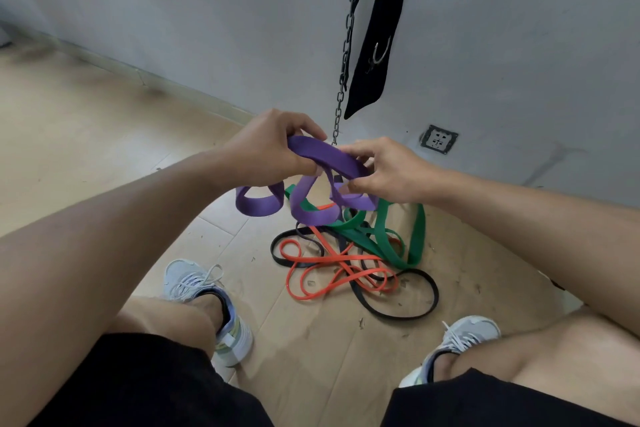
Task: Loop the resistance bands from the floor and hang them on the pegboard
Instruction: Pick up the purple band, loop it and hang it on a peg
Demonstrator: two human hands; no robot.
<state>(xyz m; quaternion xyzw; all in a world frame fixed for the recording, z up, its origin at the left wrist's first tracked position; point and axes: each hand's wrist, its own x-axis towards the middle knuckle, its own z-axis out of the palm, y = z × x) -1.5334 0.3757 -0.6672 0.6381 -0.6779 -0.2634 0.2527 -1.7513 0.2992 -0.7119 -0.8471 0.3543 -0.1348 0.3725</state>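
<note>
A home gym corner: hanging chain (347,45), black strap (377,28), resistance bands (346,253) on floor.

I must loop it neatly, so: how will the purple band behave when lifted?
Probably floppy: the purple band sags in curls below both hands. Likely light, since a finger grip holds it. It may snag the green band under it.

Soft, even, rather dim daylight fills the scene, with no glare and only faint shadows under the tangled bands on the pale wood-plank floor (86,135). Wide-angle distortion bends the skirting line from 9 toward 3 o'clock and swells the forearms at 7 and 4 o'clock. Focus is slightly soft throughout.
</note>
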